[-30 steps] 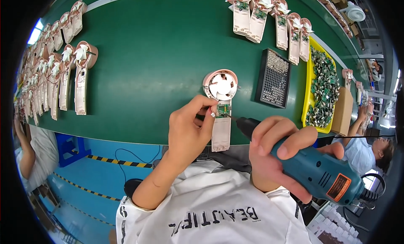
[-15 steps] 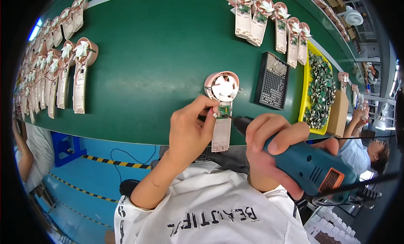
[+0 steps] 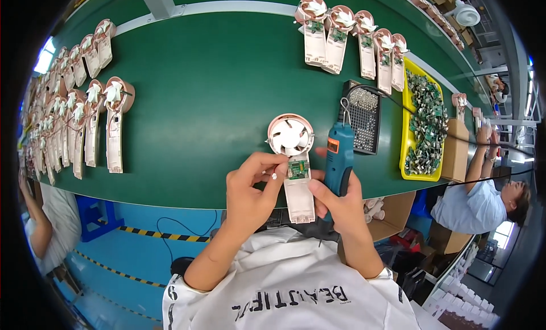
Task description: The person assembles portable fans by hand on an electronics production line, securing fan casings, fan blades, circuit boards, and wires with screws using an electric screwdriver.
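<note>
A handheld fan's half shell [image 3: 300,202], pale pink, lies on the green bench in front of me. White fan blades [image 3: 290,137] fill its round head, and a green circuit board [image 3: 298,169] sits in the upper handle. At the board's left edge my left hand [image 3: 250,188] is closed, pinching a small white wire connector [image 3: 274,176]. My right hand [image 3: 343,203] grips a teal electric screwdriver [image 3: 340,159], held upright with its hook and cord end up and its bit pointing down. The right thumb and fingers also touch the handle's right side.
A black tray of small metal screws [image 3: 365,122] stands right of the screwdriver, beside a yellow bin [image 3: 406,159] of circuit boards. More fan shells [image 3: 114,131] line the left, others [image 3: 335,42] the far right. The screwdriver's cord [image 3: 392,97] crosses the tray. Co-workers [image 3: 478,207] sit at both sides.
My right hand has turned the screwdriver from pointing at the board to upright, bit downward, and now touches the fan handle. My left hand stays at the board. The view has shifted slightly.
</note>
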The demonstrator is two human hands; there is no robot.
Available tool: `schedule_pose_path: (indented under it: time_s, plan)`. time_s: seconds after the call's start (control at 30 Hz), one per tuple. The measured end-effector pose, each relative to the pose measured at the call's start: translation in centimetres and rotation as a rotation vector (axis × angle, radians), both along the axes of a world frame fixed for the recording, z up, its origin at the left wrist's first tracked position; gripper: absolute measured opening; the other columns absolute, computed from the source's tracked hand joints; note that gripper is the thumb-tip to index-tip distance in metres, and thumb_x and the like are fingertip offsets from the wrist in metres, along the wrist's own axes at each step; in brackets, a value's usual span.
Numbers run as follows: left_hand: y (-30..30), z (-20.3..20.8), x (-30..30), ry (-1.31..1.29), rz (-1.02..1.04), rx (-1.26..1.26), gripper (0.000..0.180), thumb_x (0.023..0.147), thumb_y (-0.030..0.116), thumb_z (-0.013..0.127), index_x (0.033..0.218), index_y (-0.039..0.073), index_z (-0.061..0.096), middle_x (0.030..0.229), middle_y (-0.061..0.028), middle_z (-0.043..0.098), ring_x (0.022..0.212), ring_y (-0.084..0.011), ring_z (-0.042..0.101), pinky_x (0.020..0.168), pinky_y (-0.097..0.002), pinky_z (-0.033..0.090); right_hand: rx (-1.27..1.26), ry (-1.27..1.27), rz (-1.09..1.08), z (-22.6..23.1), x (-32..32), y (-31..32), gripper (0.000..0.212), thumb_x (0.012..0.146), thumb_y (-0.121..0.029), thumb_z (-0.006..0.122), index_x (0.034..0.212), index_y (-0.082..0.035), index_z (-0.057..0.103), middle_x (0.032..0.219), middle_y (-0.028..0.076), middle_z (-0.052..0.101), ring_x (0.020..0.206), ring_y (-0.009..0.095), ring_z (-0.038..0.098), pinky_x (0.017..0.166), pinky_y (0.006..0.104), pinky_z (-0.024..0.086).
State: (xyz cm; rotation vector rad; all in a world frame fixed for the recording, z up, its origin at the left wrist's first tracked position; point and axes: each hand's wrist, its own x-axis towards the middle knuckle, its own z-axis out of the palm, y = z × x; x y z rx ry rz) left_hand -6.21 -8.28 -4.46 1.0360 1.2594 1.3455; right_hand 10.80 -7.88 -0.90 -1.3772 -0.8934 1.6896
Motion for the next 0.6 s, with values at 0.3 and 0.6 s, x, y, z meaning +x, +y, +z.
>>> schedule_pose_path:
  time_s: [0.3,0.6]
  plan:
    - [-0.1,-0.3,-0.3,-0.014,0.009,0.013,0.01,0.09,0.002,0.067,0.099,-0.003,0.066,0.089,-0.0089,0.071,0.078,-0.0102,0.067,0.069,-0.0249,0.056,-0.017,0.094,-0.041,-1.1,-0.5,0.0,0.056,0.087,-0.003,0.071,0.136,0.0,0.044,0.097,0.014,0.069,0.052,0.007,0.054,0.042,0.0215,0.041]
    - [0.1,0.0,0.2,0.0,0.076,-0.021,0.011,0.088,-0.003,0.064,0.099,-0.003,0.065,0.085,-0.0091,0.071,0.078,-0.0123,0.07,0.07,-0.0261,0.057,0.021,-0.041,0.028,-1.3,-0.7,0.0,0.053,0.09,-0.008,0.07,0.136,-0.002,0.045,0.096,0.01,0.068,0.054,0.005,0.052,0.044,0.0206,0.041]
